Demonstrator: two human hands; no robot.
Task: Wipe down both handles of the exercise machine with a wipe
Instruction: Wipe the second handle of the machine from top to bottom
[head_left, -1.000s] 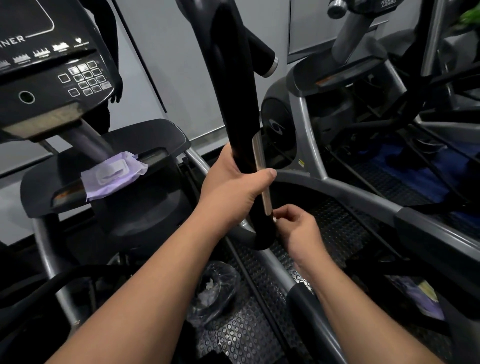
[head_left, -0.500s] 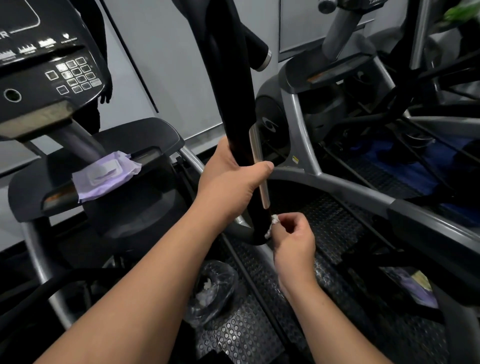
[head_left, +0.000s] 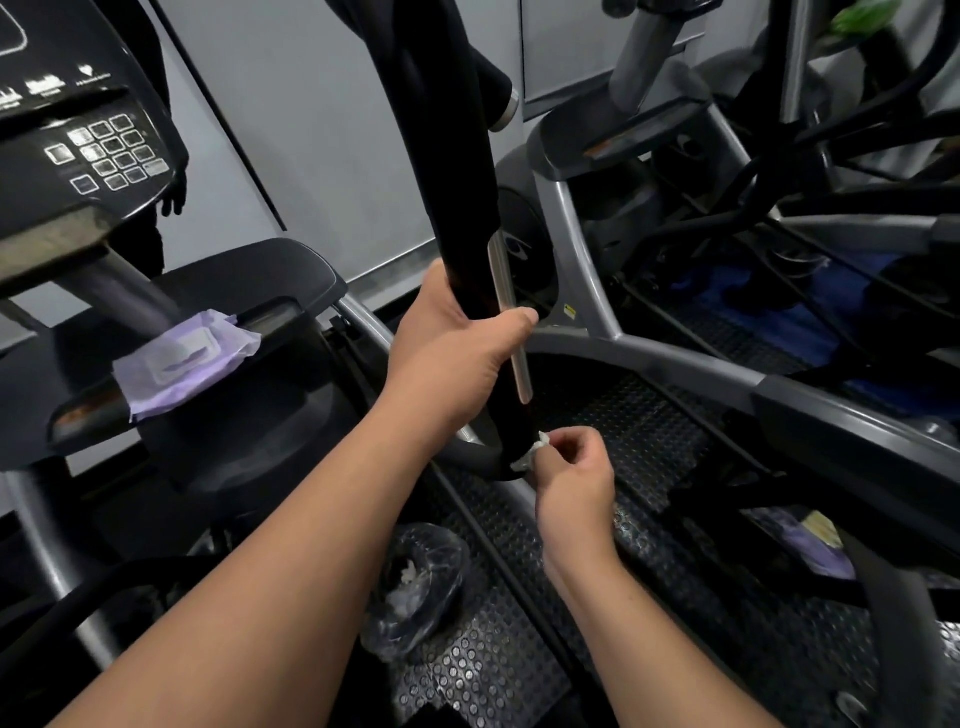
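A: Head view, item one: the handle (head_left: 447, 171), black, upright, centre frame, a silver strip (head_left: 511, 322) down its right side. Status?

B: Under wipe at its lower end. The wipe (head_left: 531, 453), white and bunched small, touches the handle just above the bend. By my reading the first handle is near its finish; I cannot tell from this view where the machine's second handle is or whether it has been wiped.

A: Item two: left hand (head_left: 457, 358).

B: Closed round the handle at mid-height, thumb across the silver strip, forearm reaching up from lower left. It appears to steady the handle.

A: Item three: right hand (head_left: 574, 467).

B: Below and right of the left hand, fingers curled, pinching the wipe against the handle's base; wrist bent upward.

A: Sundries?

B: Purple wipes packet (head_left: 184, 358) on the machine's black ledge at left; console keypad (head_left: 106, 153) upper left; a black bag (head_left: 415, 587) with white scraps inside on the studded floor (head_left: 483, 670); another machine (head_left: 649, 171) at right.
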